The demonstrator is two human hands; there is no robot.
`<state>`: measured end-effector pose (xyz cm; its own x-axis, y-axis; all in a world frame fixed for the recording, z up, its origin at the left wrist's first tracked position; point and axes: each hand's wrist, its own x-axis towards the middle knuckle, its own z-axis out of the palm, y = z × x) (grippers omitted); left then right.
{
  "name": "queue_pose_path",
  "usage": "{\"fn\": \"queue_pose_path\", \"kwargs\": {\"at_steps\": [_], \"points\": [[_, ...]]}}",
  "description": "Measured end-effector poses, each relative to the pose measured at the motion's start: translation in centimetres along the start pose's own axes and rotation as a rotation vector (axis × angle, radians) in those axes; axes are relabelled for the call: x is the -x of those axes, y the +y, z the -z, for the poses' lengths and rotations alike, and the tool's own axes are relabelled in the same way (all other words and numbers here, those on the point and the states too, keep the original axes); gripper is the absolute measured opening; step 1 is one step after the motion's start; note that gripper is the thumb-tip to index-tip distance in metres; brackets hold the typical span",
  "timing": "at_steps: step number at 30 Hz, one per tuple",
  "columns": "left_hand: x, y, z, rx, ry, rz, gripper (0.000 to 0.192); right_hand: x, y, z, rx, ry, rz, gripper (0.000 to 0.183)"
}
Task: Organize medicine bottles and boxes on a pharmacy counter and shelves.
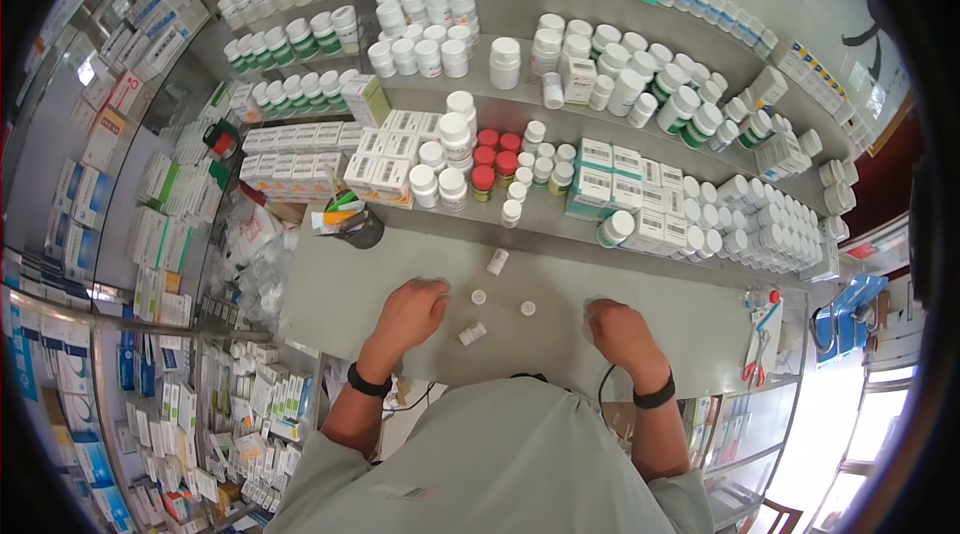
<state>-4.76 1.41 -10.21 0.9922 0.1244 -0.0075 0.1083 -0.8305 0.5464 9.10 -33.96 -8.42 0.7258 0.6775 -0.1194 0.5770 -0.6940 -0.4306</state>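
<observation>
My left hand [412, 315] rests on the grey counter [337, 301] with its fingers curled in. On the right, my right hand [621, 333] lies on the same surface, also loosely curled. Nothing shows in either hand, though both palms are hidden. Between them, a small white bottle [497, 261] lies tilted near the shelf. Another small white bottle [472, 333] lies on its side closer to me, right of my left hand. Two round white caps, a left one [478, 297] and a right one [528, 308], face up; whether bottles stand beneath them I cannot tell.
Behind the counter, shelves hold many white pill bottles [453, 189], red-capped bottles [484, 177] and medicine boxes [592, 189]. A black pen cup [366, 230] stands at the back left. Red-handled scissors [757, 361] lie at the right end. Plastic bags [259, 275] crowd the left.
</observation>
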Motion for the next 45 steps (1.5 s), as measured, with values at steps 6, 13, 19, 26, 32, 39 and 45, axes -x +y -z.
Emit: {"fn": "queue_pose_path", "kwargs": {"at_steps": [6,13,19,26,32,39,45], "points": [[0.0,0.0,0.5,0.012,-0.031,0.011,0.024,0.0,0.5,-1.1,-0.013,0.081,0.007,0.011],[-1.2,5.3,3.2,0.162,0.087,-0.133,0.021,0.1,1.2,-1.7,0.070,0.044,0.007,0.011],[-6.6,12.7,8.5,0.113,0.402,-0.302,0.023,0.2,1.8,-1.5,0.028,-0.040,0.028,0.010],[-13.7,16.5,10.4,-0.076,0.484,-0.398,0.034,4.7,-0.6,1.8,-0.147,0.167,0.125,0.016],[-18.7,16.9,8.7,-0.208,0.475,-0.416,0.033,9.4,-1.3,7.8,-0.184,0.200,0.185,0.022],[-21.4,17.3,7.3,-0.264,0.509,-0.365,0.028,12.9,0.9,10.5,-0.206,0.353,0.201,0.026],[-22.5,15.4,7.7,-0.145,0.514,-0.304,0.018,14.3,3.3,11.8,-0.198,0.429,0.198,0.027]]}}
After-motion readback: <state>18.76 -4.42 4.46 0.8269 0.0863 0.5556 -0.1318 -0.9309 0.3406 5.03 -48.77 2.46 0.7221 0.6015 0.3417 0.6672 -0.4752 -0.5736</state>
